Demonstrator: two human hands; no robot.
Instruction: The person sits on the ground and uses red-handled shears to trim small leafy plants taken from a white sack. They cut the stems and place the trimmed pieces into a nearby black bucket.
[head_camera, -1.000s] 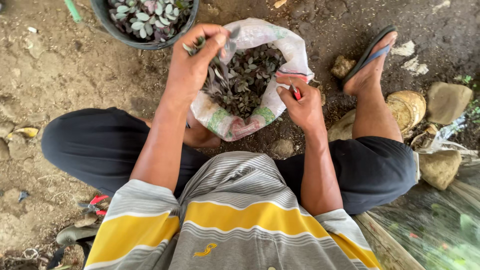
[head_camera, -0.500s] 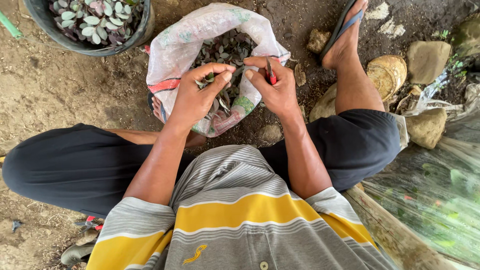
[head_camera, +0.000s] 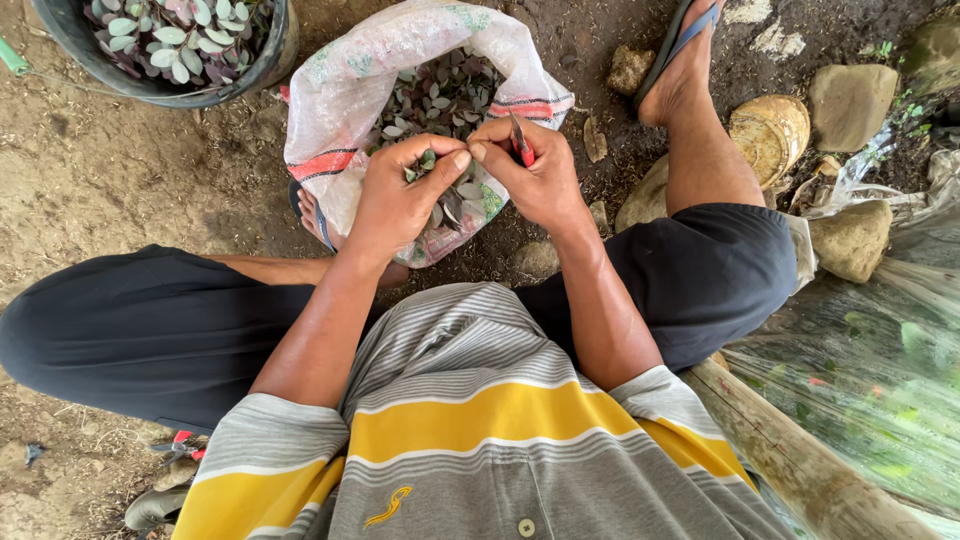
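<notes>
1. Nearest the camera is the person's striped shirt (head_camera: 470, 440), grey with a broad yellow band, and from it both forearms reach forward toward the white woven sack (head_camera: 345, 90)
2. The dark shorts (head_camera: 150, 330) cover both thighs on the near side of the sack, the knees spread to either side of it
3. A rough wooden log (head_camera: 800, 460) lies well to the right of the sack and nearer the camera, with a sheet of clear plastic (head_camera: 870, 350) beside it
4. The left hand (head_camera: 400, 195) hovers over the near edge of the sack's mouth, its fingers curled narrow and pinching a small leafy cutting (head_camera: 425, 162) between thumb and fingertips
5. The right hand (head_camera: 535, 170) is just right of the left, thumb tips almost touching; it is closed around a small red-handled blade (head_camera: 519, 140), whose tip points up toward the sack's far rim
6. The sack stands open on the bare earth between the legs, its rim rolled down, filled with small grey-green and purple leaves (head_camera: 440, 95)
7. A sandalled foot (head_camera: 685, 60) rests to the right of the sack, and several stones (head_camera: 850, 100) lie farther right still
8. Beyond the sack and to its left, a dark round bucket (head_camera: 265, 65) holds more pale-green and purple leaves
</notes>
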